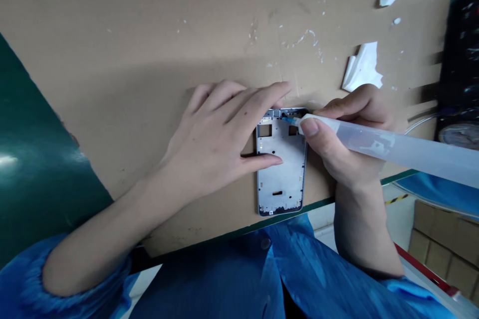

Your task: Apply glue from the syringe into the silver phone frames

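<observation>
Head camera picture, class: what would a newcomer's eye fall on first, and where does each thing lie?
At centre, a silver rectangular phone frame lies flat on the brown cardboard sheet, pinned by the left hand. The right hand grips a long translucent plastic syringe, its blue tip at the frame's top edge. Torn white paper scraps and white smears lie at upper right.

One head-worn view looks steeply down from close above the bench — its near edge runs slantwise across the lower frame, tilted, with the wearer's blue coat below.
</observation>
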A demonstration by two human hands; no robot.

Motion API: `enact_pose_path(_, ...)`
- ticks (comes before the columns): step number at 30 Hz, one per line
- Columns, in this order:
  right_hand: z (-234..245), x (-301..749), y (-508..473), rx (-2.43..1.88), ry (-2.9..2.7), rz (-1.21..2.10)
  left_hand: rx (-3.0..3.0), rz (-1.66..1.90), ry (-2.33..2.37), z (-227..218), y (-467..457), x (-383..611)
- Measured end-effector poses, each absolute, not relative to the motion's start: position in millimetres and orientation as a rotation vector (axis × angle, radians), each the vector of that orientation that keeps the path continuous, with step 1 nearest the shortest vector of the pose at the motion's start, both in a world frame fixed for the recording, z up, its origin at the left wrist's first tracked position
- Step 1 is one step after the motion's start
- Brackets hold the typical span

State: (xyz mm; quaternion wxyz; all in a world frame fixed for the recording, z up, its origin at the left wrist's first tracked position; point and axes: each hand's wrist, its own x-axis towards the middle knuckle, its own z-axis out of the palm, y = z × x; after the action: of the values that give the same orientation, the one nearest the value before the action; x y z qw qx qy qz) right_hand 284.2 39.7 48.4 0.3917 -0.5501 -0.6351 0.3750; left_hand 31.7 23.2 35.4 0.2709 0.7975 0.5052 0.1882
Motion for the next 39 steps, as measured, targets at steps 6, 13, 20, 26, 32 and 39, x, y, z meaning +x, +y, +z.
enact_pose_path(6, 47.5, 285.4, 40.6, -1.412, -1.633, 0.919, 2.145, 0.568, 1.362, 33.2, 23.0, 32.0)
enact_pose_path(13, 47.7, 284.5, 40.9, -1.412, -1.661, 0.869, 2.117, 0.578, 1.360, 31.2, 22.6, 32.5)
enact_pose_path(20, 47.7, 285.9, 40.0, -1.394, -1.648, 0.915, 2.064, 0.524, 1.350, 34.2, 24.2, 31.7)
enact_pose_path(26, 46.5, 286.1, 38.6, -1.435, -1.634, 0.905, 2.063, 0.499, 1.366, 36.3, 24.3, 31.9)
enact_pose_path(32, 45.2, 286.1, 39.3, -1.438, -1.628, 0.883, 2.136, 0.522, 1.352, 35.8, 23.1, 31.6)
enact_pose_path(39, 41.8, 288.4, 38.3, -1.430, -1.598, 0.910, 2.130, 0.446, 1.374, 37.6, 24.7, 32.0)
